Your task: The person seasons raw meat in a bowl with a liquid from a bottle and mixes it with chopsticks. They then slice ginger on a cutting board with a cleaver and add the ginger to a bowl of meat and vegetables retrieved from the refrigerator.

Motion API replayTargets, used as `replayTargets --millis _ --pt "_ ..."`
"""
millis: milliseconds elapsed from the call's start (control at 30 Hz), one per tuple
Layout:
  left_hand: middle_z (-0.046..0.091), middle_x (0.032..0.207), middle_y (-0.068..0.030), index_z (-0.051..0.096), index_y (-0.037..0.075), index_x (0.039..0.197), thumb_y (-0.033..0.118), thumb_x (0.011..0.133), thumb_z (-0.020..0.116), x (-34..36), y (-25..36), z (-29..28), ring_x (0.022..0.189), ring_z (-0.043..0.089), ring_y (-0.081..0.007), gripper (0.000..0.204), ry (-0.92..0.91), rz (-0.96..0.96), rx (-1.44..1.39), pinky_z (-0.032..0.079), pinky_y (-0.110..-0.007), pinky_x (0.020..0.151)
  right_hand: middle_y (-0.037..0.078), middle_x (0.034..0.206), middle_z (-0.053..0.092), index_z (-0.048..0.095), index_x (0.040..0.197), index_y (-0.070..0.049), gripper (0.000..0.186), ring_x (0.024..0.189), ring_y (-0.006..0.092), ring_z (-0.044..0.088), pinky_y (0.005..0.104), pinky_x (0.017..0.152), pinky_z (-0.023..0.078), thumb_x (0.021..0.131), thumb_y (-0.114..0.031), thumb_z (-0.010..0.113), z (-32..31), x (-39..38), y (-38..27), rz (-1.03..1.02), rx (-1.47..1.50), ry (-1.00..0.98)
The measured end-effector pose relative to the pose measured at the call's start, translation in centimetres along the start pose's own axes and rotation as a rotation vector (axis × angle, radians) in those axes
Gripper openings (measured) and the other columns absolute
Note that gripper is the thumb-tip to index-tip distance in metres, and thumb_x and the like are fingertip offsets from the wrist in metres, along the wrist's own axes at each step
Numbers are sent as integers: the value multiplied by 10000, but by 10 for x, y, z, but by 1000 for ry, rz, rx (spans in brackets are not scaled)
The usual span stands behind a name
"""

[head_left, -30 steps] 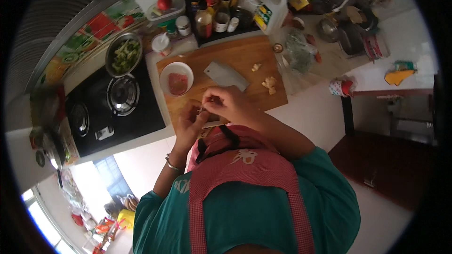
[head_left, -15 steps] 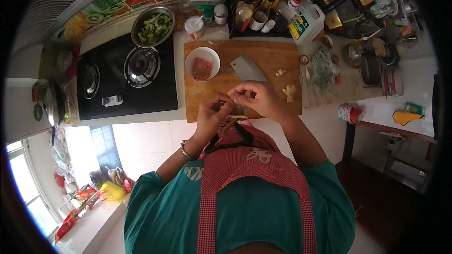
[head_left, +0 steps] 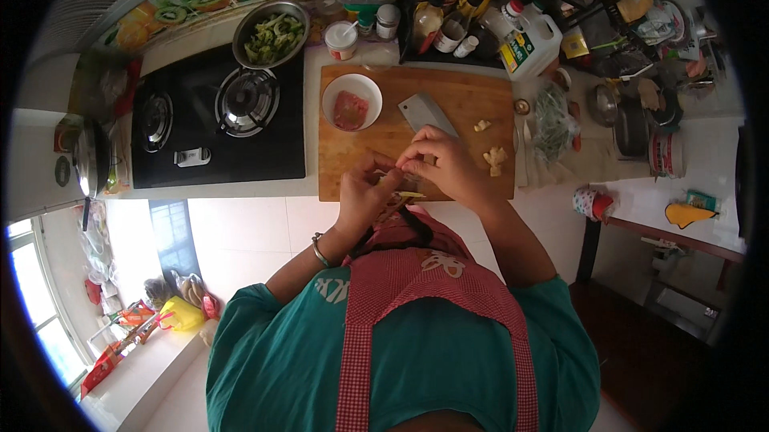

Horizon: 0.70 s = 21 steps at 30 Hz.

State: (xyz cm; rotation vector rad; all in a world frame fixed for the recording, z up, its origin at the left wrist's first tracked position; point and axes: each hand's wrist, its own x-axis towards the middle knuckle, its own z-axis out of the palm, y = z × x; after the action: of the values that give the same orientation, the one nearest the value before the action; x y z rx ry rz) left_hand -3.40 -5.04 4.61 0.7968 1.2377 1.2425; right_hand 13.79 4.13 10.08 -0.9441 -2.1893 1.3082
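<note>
My left hand (head_left: 367, 193) and my right hand (head_left: 445, 161) meet over the near edge of a wooden cutting board (head_left: 392, 140). Both are closed in a pinch, fingertips touching around something too small to make out. Just below them shows a thin yellow-green strip (head_left: 412, 194), partly hidden by the left hand. Beyond the right hand lies a cleaver (head_left: 428, 114), its near end covered by that hand. A white bowl (head_left: 329, 109) holding raw pink meat (head_left: 351, 112) stands at the board's far left. Pieces of ginger (head_left: 495, 160) lie on the right side.
Left of the board is a black gas stove (head_left: 210, 161) with a metal bowl (head_left: 304, 22) of chopped greens behind it. Bottles and a white jug (head_left: 535, 46) crowd the back. A bag of green vegetables (head_left: 553, 121) lies to the right, near pots.
The whole view has shifted slightly. My hands stay together, and the right fingers have drawn into a tighter pinch near the left fingertips. Bowl, cleaver and ginger keep their places on the board.
</note>
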Motion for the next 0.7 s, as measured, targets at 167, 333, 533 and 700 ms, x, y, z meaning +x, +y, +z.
replayTargets --millis 167,333,533,700 --pt "717 878 -43 684 -12 970 51 923 697 3 -4 -2 807 674 -94 80 -22 -57 -27 537 -246 725 14 877 589 717 997 -59 142 785 157 588 290 715 477 936 -186 727 11 -1 17 106 163 80" --pt "694 876 -32 684 13 960 51 935 696 3 -3 -1 798 662 -91 47 12 -70 44 523 -230 717 -2 870 639 701 1006 -108 274 810 117 603 305 722 501 1010 -371 621 -3 0 54 688 970 407" --pt "709 856 -45 686 -7 964 60 921 687 5 -8 -8 784 681 -98 79 41 30 101 535 -248 697 99 988 629 632 1129 18 246 901 194 631 350 870 554 1003 -187 582 -4 -13 65 670 1381 395" --pt "707 852 -43 684 -10 965 52 915 687 6 -8 -11 789 687 -105 80 40 43 70 542 -254 706 138 1120 650 619 1214 59 242 1084 234 652 370 1031 536 1004 -34 543 -6 -17 65 534 1239 270"
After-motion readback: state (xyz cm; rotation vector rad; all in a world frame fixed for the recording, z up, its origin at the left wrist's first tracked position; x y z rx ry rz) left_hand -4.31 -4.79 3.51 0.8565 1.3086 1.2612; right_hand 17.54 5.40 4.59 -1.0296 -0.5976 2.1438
